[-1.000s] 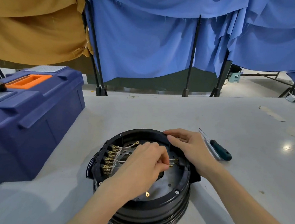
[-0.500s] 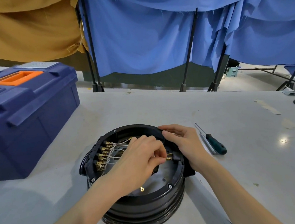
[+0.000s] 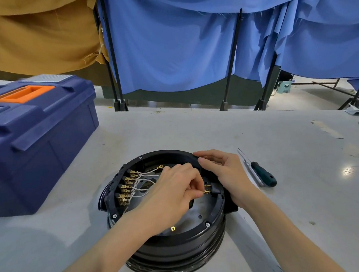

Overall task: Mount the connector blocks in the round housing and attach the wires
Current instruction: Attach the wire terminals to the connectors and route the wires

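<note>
The round black plastic housing sits open side up on the grey table. The right hand curls over its far right rim, gripping it. The left hand, knuckles up, reaches across the inside and pinches a small brass terminal between thumb and forefinger. The terminal lies level, pointing right, at the black connector block on the right wall.

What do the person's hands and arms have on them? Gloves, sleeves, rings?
Nothing at all. The left hand and the right hand are both bare, with no gloves and no rings in sight. The forearms are bare too: no sleeves, watch or bracelet shows.
</note>
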### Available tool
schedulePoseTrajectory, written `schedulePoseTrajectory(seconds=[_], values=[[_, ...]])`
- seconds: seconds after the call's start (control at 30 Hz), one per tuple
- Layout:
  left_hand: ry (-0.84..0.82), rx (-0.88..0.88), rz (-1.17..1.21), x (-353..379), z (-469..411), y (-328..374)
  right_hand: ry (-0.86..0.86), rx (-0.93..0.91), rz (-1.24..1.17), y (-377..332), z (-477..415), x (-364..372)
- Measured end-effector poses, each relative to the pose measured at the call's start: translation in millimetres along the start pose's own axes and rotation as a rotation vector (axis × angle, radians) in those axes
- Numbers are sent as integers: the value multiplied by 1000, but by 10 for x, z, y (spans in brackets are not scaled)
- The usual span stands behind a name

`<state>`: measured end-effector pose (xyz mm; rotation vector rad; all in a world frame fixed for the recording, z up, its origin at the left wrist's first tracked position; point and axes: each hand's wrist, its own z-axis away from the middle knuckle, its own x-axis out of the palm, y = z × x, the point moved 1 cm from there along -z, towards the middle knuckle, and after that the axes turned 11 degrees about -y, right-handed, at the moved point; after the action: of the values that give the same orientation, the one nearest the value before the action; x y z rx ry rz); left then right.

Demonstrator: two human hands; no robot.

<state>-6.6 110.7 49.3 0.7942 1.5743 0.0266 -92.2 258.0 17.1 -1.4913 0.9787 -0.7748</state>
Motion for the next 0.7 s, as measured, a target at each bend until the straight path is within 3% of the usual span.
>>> schedulePoseTrajectory(seconds=[0.7], values=[[-6, -37, -42, 17, 3, 26, 4, -5, -5, -4, -1, 5]])
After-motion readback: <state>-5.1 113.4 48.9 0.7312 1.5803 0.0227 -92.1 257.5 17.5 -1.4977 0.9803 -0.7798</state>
